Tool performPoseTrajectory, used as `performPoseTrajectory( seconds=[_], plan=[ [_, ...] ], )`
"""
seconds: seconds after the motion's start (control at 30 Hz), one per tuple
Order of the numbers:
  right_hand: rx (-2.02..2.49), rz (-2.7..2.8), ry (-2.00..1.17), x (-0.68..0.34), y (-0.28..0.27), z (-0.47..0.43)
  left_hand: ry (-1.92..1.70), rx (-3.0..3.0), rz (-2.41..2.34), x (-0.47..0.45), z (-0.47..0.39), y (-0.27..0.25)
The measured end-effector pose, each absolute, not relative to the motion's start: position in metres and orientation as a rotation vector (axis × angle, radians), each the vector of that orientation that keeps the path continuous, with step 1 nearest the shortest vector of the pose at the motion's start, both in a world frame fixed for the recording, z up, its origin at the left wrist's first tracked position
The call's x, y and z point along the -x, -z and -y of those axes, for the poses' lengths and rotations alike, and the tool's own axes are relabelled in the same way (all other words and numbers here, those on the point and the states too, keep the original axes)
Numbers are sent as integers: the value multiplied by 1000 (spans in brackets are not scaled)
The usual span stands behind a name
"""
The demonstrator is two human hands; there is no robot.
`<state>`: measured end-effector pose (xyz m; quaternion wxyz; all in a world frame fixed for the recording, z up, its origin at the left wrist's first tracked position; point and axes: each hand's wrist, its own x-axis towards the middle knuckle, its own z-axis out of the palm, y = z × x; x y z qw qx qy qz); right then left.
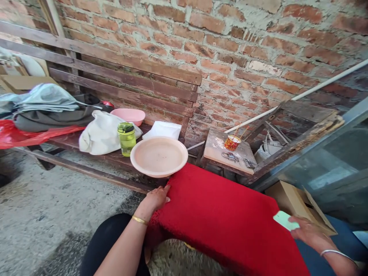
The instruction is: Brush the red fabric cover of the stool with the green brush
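Got my left hand [156, 197] at the red cloth [221, 211] edge, can't tell if it's gripping; right hand [312, 234] fingers pinch a green slab [285, 220].

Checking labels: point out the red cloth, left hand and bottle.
Red cloth [227, 214]: head view, on its top surface.
Left hand [157, 197]: head view, back of the hand.
Bottle [127, 143]: head view, green body.
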<state>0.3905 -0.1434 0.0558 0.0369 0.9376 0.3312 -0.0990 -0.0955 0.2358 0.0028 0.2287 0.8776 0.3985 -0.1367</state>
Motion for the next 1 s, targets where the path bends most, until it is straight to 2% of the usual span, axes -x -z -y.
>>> performPoseTrajectory(
  seconds=[0.1,0.3,0.5,0.67,1.0],
  plan=[
    [-2777,-1159,358,-329,-62,62,331,-2403,-1125,98,-235,-7],
    [-2437,-1799,512,-174,-59,-96,248,-2414,-1187,103,-236,7],
    [-2270,-2025,587,-89,-41,-158,229,-2419,-1144,107,-242,11],
    [-2375,-1900,634,-131,-34,-116,347,-2416,-1112,104,-246,4],
    [-2864,-1131,534,-304,-38,94,436,-2460,-1104,89,-243,-1]
  ],
)
